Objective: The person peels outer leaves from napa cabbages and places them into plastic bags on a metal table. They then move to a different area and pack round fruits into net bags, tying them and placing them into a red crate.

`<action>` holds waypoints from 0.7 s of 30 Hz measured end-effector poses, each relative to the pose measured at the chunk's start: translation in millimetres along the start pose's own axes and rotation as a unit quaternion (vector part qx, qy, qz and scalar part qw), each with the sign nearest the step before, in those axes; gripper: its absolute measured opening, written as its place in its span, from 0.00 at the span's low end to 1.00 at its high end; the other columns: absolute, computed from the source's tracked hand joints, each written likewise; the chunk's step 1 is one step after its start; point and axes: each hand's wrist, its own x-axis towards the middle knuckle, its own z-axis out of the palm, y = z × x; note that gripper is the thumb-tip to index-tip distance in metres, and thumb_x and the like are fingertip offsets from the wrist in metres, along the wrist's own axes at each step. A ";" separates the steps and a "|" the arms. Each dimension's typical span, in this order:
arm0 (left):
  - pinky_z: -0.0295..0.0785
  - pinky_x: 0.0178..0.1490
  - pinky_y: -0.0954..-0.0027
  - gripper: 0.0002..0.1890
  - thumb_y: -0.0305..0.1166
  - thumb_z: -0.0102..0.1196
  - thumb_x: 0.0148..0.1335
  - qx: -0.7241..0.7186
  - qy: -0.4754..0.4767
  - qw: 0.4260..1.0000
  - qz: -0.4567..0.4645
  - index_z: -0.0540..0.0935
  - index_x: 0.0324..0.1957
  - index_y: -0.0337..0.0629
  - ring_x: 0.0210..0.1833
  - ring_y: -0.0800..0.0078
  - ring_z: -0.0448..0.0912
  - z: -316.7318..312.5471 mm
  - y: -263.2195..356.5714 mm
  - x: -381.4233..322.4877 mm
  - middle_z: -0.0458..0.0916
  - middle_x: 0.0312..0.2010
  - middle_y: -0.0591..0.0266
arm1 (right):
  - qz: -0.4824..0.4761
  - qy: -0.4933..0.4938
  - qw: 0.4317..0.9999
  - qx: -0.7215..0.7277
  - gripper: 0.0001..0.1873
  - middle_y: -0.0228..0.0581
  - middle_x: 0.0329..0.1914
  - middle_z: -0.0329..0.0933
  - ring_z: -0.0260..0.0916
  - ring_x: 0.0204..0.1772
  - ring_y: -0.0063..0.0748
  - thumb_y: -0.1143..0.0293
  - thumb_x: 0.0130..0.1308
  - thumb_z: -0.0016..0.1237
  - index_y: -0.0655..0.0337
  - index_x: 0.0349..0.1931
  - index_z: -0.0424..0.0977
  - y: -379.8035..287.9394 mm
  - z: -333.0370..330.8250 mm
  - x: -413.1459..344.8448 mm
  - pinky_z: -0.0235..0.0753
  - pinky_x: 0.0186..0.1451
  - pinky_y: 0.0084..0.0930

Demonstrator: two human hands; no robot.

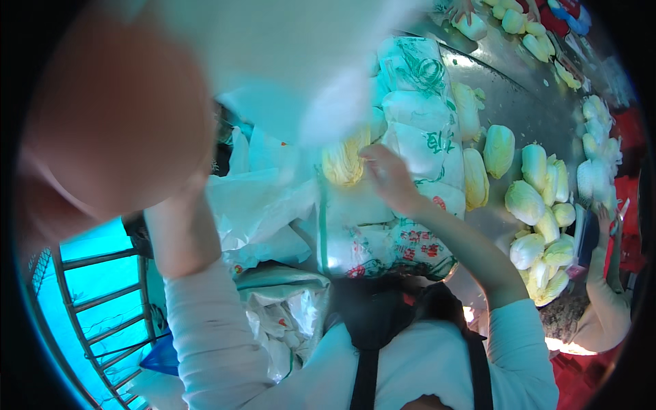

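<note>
My left hand (123, 118) is raised very close to the camera at the upper left, large and blurred. A blurred white sheet or bag (287, 61) fills the top beside it; whether the fingers grip it is unclear. My right hand (387, 174) is at the centre, its bent fingertips at the right edge of a pale yellow napa cabbage (344, 161). Whether they hold anything cannot be told. The cabbage lies over white printed sacks (420, 148), its upper part hidden by the blur. Loose white plastic bags (261, 205) lie left of it.
Several napa cabbages (525, 202) lie on the metal table (492, 97) at right. An open sack (287, 312) of white plastic stands near my body. A metal rack (107, 297) is at lower left. Other people's hands (461, 10) show at the top and right edge.
</note>
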 end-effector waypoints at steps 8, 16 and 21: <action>0.73 0.35 0.56 0.17 0.40 0.49 0.57 0.408 -0.605 0.609 -0.311 0.72 0.45 0.41 0.33 0.56 0.78 -128.7 -24.6 -233.2 0.77 0.37 0.50 | 0.336 0.069 0.939 -0.040 0.66 0.64 0.56 0.53 0.58 0.57 0.61 0.47 0.32 0.65 0.55 0.66 0.31 -1.3 80.0 74.5 0.63 0.56 0.45; 0.59 0.62 0.63 0.43 0.52 0.56 0.48 0.198 -0.758 0.356 -0.509 0.59 0.60 0.34 0.60 0.52 0.64 -146.7 -42.1 -425.1 0.61 0.60 0.42 | 0.260 0.033 0.864 0.429 0.44 0.45 0.49 0.67 0.68 0.49 0.38 0.62 0.46 0.59 0.61 0.62 0.48 41.3 26.7 61.2 0.69 0.53 0.34; 0.67 0.52 0.57 0.25 0.41 0.54 0.54 0.250 -0.758 0.459 -0.390 0.71 0.51 0.37 0.49 0.53 0.73 -108.3 -13.9 -334.8 0.75 0.46 0.48 | 0.230 0.057 0.776 0.585 0.33 0.39 0.46 0.69 0.69 0.47 0.30 0.66 0.52 0.53 0.63 0.58 0.55 22.3 -97.8 -10.9 0.71 0.50 0.26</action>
